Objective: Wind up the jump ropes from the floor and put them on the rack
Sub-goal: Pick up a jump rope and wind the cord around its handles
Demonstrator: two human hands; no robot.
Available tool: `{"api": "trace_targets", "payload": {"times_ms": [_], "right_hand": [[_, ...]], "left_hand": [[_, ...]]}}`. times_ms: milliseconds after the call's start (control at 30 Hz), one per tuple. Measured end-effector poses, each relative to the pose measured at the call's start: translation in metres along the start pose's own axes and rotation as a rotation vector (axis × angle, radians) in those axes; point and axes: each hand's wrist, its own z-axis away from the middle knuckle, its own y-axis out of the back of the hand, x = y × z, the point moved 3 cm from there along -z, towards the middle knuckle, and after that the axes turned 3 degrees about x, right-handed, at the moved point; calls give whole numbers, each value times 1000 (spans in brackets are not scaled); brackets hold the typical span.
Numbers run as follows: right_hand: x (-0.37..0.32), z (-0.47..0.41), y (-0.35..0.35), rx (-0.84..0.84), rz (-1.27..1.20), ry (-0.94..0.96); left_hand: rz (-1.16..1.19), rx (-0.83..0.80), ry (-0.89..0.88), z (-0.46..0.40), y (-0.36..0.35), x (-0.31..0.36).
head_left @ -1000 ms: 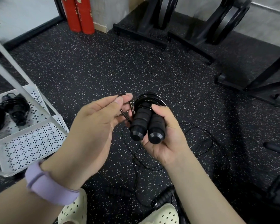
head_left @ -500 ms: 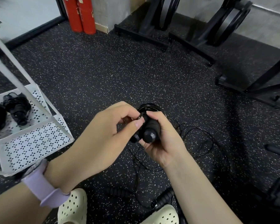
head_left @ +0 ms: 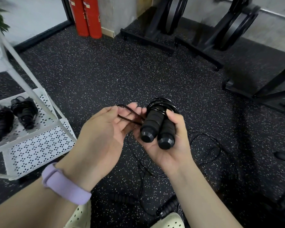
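The right hand (head_left: 168, 142) grasps the two black foam handles (head_left: 156, 129) of a wound jump rope; the left hand (head_left: 104, 137) pinches its loose cord loop (head_left: 130, 115), above the speckled rubber floor (head_left: 105, 76).

black speckled rubber floor (head_left: 105, 71) fills frame. loose jump rope (head_left: 204, 150) sprawls lower centre (handles near bottom edge). white perforated rack (head_left: 39, 145) at left carries two wound ropes (head_left: 24, 111). red cylinders (head_left: 85, 15) stand top centre.
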Motion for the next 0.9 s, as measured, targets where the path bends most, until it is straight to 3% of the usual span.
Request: {"api": "trace_targets", "payload": {"times_ms": [200,300,367,500,633,900], "right_hand": [[2,6,-8,-43,55,34],[-7,6,-1,35,59,89],[-11,4,2,66,156,105],[-8,-1,8,187,370,81],[-10,-2,15,239,395,45],[1,-7,26,337,329,-60]], "left_hand": [[32,11,-38,5,-4,8],[-61,-30,-116,1,-2,5],[-212,-6,-199,0,4,3],[-809,-151,-390,20,3,12],[-1164,-289,-395,34,-9,6],[-1355,-266,-596,39,-17,-17]]}}
